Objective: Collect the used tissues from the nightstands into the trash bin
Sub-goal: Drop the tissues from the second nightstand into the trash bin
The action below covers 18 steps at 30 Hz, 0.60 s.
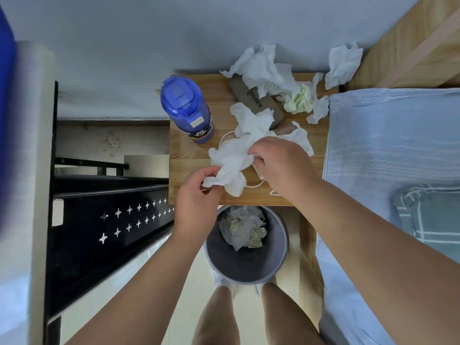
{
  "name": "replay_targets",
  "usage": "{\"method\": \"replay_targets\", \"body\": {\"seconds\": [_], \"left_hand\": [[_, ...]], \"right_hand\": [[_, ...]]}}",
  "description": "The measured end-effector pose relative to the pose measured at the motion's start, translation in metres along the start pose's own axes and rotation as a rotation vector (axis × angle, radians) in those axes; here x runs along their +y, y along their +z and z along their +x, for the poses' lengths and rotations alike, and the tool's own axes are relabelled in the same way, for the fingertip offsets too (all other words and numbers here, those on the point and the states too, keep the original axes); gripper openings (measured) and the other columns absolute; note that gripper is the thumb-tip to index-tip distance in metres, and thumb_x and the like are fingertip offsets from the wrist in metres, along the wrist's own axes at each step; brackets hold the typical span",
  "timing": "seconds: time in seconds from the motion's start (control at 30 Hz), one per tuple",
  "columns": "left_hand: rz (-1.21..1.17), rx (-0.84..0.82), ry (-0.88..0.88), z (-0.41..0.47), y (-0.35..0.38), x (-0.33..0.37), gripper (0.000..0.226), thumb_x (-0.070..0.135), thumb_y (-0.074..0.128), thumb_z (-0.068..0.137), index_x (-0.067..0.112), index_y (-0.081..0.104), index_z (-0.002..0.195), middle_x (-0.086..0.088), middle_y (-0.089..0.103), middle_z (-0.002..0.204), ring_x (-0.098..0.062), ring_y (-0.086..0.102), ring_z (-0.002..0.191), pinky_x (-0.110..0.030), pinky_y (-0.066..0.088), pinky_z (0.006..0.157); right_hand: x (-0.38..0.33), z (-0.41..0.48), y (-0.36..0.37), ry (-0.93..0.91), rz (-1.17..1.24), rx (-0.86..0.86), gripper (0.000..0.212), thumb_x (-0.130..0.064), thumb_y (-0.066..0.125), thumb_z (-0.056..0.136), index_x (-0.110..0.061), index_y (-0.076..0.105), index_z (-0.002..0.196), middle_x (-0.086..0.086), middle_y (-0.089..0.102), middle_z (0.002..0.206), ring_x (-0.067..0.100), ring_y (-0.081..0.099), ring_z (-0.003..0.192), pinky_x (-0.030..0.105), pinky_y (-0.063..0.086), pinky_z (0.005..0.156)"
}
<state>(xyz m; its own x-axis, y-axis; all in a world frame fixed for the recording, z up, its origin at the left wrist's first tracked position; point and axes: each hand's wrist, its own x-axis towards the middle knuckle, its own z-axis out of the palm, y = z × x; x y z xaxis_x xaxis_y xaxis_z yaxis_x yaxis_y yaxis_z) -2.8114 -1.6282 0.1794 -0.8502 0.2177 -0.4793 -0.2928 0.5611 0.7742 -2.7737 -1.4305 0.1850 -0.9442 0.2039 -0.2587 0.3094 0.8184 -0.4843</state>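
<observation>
I see both hands pinching one crumpled tissue over the nightstand: left hand nips its near end, right hand its far side. The bin sits just below, tissues inside.

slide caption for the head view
Left hand and right hand grip a crumpled tissue at the nightstand, trash bin below
</observation>
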Motion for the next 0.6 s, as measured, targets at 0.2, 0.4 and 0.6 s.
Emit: {"method": "replay_targets", "body": {"seconds": [0.2, 0.4, 0.6], "left_hand": [[-0.106, 0.029, -0.024, -0.019, -0.009, 0.008, 0.038, 0.007, 0.074, 0.096, 0.045, 0.074, 0.101, 0.017, 0.077, 0.106, 0.006, 0.07, 0.096, -0.005, 0.051, 0.079], [-0.171, 0.044, -0.137, -0.056, -0.014, -0.004, 0.022, 0.019, 0.078, 0.094, 0.039, 0.082, 0.103, 0.007, 0.078, 0.091, -0.01, 0.063, 0.065, -0.022, 0.049, 0.06], [-0.114, 0.04, -0.265, -0.087, -0.005, -0.05, 0.022, 0.024, 0.078, 0.094, 0.045, 0.08, 0.093, 0.017, 0.078, 0.083, -0.008, 0.069, 0.075, -0.025, 0.05, 0.072]], "right_hand": [[-0.013, -0.018, -0.018, 0.042, 0.116, 0.198, 0.019, -0.01, 0.063, 0.1, -0.008, 0.077, 0.112, 0.008, 0.077, 0.095, 0.026, 0.069, 0.083, 0.035, 0.054, 0.072], [-0.025, -0.073, -0.027, 0.102, 0.292, 0.277, 0.016, -0.013, 0.068, 0.097, -0.013, 0.077, 0.11, -0.003, 0.075, 0.085, 0.001, 0.057, 0.063, 0.016, 0.047, 0.061], [-0.017, -0.142, 0.026, 0.351, 0.469, 0.207, 0.007, -0.021, 0.068, 0.097, -0.018, 0.075, 0.097, -0.008, 0.072, 0.076, 0.008, 0.067, 0.071, 0.028, 0.054, 0.063]]}}
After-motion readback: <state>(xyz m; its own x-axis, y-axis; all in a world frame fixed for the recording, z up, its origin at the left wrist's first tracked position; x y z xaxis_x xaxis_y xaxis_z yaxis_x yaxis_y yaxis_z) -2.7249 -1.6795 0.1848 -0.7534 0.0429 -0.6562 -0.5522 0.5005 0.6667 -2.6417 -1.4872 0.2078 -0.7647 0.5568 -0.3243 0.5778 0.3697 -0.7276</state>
